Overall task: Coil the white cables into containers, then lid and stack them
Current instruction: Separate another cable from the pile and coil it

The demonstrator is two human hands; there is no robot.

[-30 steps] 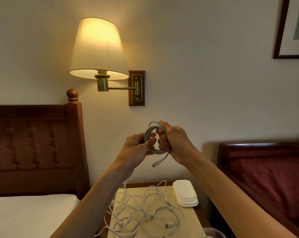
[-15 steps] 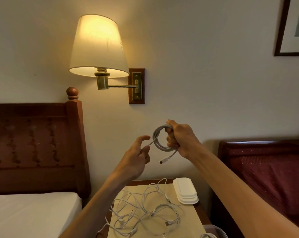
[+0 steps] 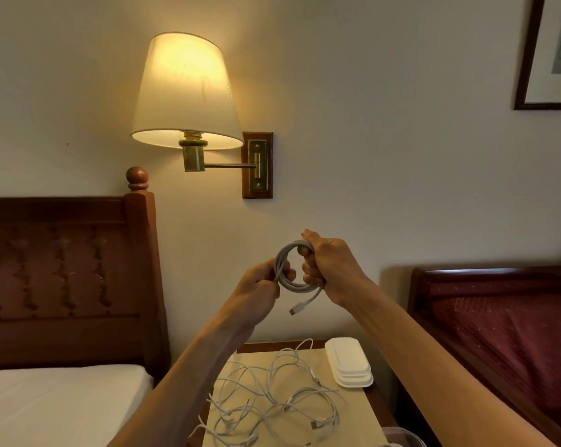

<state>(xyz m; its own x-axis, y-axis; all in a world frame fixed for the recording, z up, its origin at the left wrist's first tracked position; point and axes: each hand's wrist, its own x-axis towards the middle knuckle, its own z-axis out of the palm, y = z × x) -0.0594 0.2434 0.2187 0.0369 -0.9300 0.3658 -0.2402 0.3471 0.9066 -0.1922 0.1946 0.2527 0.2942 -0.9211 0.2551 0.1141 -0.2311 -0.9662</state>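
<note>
A coiled white cable (image 3: 293,272) is held up in the air in front of the wall, well above the nightstand (image 3: 377,401), wound into a small round loop of several turns. Its free end hangs down from the lower right of the loop and finishes in a small white connector (image 3: 295,310). The right hand (image 3: 332,269) grips the right side of the coil in a fist, fingers curled round the bundled strands and the thumb laid over the top. The left hand (image 3: 259,290) pinches the left side of the loop, its fingers curled about the strands there. Both forearms reach up from the bottom of the view.

Below the hands, a pale yellow mat (image 3: 359,414) covers most of the nightstand top. A loose tangle of white cables (image 3: 272,401) sprawls over the middle and left of the mat, one strand running toward the back edge. At the back right corner sits a stack of white lids (image 3: 348,362), rounded oblongs nested one on another. At the front right corner the rim of a clear container (image 3: 401,435) just shows, cut off by the picture's edge.

A wooden headboard (image 3: 63,279) and white mattress (image 3: 59,404) stand to the left, a second headboard (image 3: 495,275) with a dark red bedspread (image 3: 511,337) to the right. A lit wall lamp (image 3: 185,91) hangs above, and a framed picture (image 3: 550,53) is at the upper right.
</note>
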